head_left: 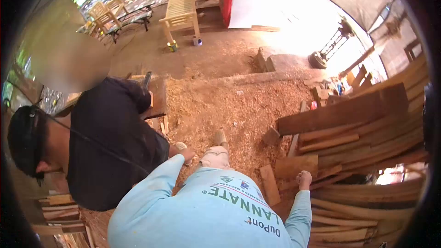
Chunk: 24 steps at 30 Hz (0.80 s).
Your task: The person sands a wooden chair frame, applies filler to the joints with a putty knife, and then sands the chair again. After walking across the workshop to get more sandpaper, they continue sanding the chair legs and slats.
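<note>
Across the middle of the frame, brown earthen ground (206, 101) strewn with pale wood shavings. At bottom centre, a light blue long-sleeved shirt (206, 211) with green and dark lettering. At left, close beside the shirt, a co-worker in a black short-sleeved top (110, 142), bent over. Along the right side, a stack of long brown wooden boards (367, 156), topped by a wide dark-brown plank (344, 110). At upper centre, a pale slatted wooden bench (180, 7), front legs resting in small cans; farther left, light wooden chairs (105, 16). Right of bottom centre, a short rectangular brown board (296, 165) and a narrow tan wooden board (270, 184), near each other. Just beside the short board's lower right end, the right hand (304, 180), fingers curled into a loose fist. Near the co-worker, left of centre, the left hand (188, 153), finger pose and any hold too small to tell.
</note>
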{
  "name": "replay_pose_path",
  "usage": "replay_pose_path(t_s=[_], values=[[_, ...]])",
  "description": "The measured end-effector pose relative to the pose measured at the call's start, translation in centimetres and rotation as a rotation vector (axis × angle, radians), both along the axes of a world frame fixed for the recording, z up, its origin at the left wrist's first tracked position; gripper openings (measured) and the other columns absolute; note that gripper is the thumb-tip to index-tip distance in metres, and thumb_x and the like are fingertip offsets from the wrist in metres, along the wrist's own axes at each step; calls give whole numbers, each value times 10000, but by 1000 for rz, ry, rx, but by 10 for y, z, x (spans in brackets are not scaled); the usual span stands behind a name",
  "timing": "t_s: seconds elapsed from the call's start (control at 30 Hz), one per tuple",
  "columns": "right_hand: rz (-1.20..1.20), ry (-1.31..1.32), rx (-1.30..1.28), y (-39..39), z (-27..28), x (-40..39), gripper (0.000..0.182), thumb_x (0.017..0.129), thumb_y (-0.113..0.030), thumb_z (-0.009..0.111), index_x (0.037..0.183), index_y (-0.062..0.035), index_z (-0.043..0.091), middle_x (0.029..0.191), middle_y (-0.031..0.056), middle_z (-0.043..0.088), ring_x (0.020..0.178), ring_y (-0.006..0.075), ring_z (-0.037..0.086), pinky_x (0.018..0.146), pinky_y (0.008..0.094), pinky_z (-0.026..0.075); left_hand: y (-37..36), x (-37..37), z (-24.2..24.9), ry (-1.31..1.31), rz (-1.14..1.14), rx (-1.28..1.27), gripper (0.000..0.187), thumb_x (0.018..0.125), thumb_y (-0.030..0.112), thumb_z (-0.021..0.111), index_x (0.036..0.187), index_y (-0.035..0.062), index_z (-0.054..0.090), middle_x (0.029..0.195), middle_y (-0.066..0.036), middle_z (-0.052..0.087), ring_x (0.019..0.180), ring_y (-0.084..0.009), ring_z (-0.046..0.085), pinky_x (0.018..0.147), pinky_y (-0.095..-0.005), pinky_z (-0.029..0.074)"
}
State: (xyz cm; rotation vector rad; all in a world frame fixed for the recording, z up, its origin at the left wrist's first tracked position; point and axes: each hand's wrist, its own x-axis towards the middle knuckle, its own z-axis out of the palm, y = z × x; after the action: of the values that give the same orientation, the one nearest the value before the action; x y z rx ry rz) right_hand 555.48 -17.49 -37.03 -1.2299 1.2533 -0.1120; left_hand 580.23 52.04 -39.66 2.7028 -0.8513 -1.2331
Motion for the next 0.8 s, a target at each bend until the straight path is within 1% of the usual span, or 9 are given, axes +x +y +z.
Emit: replay_pose_path(t_s=[0.07, 0.17, 0.2, 0.23, 0.3, 0.4, 0.5, 0.63, 0.8], values=[[4, -140, 38, 0, 10, 76, 257, 910, -193, 564, 661, -201, 504, 538, -26, 426, 402, 164, 414, 362, 358, 335, 5, 12, -44, -11, -139, 16, 308, 890, 290, 633, 1037, 58, 774, 1106, -214, 745, 1007, -404, 723, 885, -536, 571], [304, -123, 96, -11, -37, 164, 105, 893, -135, 658, 801, -118, 706, 760, 28, 653, 587, 193, 627, 542, 377, 522, -7, 45, -109, 364, 847, 96, 369, 895, 339, 623, 1054, 38, 765, 1118, -231, 742, 1031, -392, 721, 878, -525, 569], [1070, -92, -491, 1, -37, 189, 93, 871, -145, 686, 790, -105, 709, 754, 38, 673, 610, 208, 644, 548, 375, 532, -10, 65, -120, 342, 790, -7, 367, 876, 355, 648, 1005, 33, 767, 1053, -229, 746, 995, -389, 724, 853, -529, 562], [1438, -160, -1369, 13, -37, 215, 94, 849, -155, 714, 778, -93, 711, 748, 49, 692, 632, 224, 660, 554, 373, 542, -10, 89, -125, 312, 731, -104, 369, 856, 370, 673, 957, 28, 768, 989, -228, 749, 959, -386, 727, 828, -533, 555], [1464, -4, -987, 51, -12, 247, 101, 669, -152, 752, 761, -145, 713, 825, 69, 714, 814, 301, 687, 668, 397, 574, -25, 125, -129, 253, 595, -142, 395, 851, 408, 683, 917, 29, 772, 924, -221, 754, 920, -375, 731, 810, -519, 551], [1534, -168, -911, 53, -38, 301, 59, 700, -187, 738, 737, -143, 725, 798, 102, 715, 762, 351, 694, 658, 481, 552, -74, 258, -43, 199, 779, 27, 471, 887, 456, 603, 1056, 48, 765, 1083, -211, 752, 1016, -372, 722, 876, -470, 561], [1703, -61, -869, 52, -29, 351, 98, 706, -238, 743, 678, -154, 701, 720, 99, 693, 698, 341, 690, 604, 481, 544, -106, 370, 31, 11, 822, -250, 498, 908, 491, 582, 1073, 55, 758, 1084, -203, 760, 1027, -371, 721, 898, -452, 561], [1806, -119, -730, -22, -219, 378, 238, 768, -312, 688, 596, -148, 684, 678, 113, 700, 657, 350, 706, 583, 477, 554, -129, 476, 74, -39, 1175, -426, 423, 918, 450, 607, 1052, 72, 739, 990, -187, 756, 912, -338, 730, 845, -450, 567], [2162, 261, -979, -36, -129, 591, 225, 901, -322, 621, 853, -168, 778, 875, 97, 768, 820, 307, 746, 674, 447, 593, -124, 502, 17, -255, 1164, -266, 319, 916, 363, 577, 1013, 104, 736, 993, -191, 741, 898, -376, 714, 810, -471, 578]])
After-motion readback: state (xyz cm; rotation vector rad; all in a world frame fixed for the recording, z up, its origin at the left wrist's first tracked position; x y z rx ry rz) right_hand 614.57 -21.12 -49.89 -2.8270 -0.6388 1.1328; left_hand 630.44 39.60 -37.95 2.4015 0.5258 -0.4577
